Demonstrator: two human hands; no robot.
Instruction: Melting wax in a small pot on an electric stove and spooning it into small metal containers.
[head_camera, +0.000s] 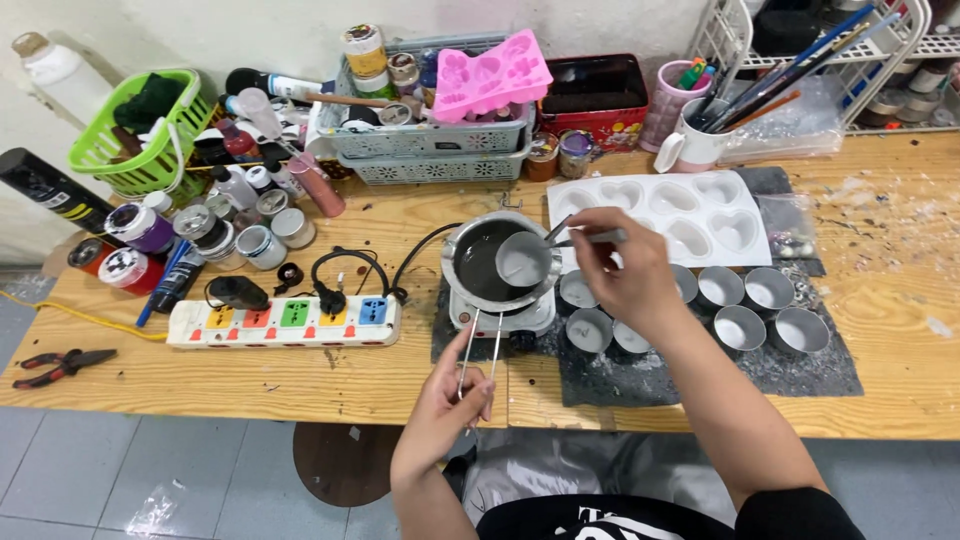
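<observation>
A small metal pot (478, 262) with dark liquid sits on a white electric hotplate (500, 318) at the table's middle. My left hand (445, 395) grips the pot's two-wire handle (480, 345) near the front edge. My right hand (625, 265) holds a metal ladle (525, 260) by its handle, its bowl with pale liquid hovering over the pot's right rim. Several round metal tins (745, 305) stand on a dark mat (700, 370) to the right, some under my right wrist. A white heart-shaped mould tray (690, 205) lies behind them.
A white power strip (285, 322) with coloured sockets lies left of the hotplate. Jars and bottles (235, 215), a green basket (150, 130), grey baskets with a pink mould (490, 72), a red tin (595, 95) and a mug of brushes (700, 140) crowd the back. Red pliers (60, 365) rest at front left.
</observation>
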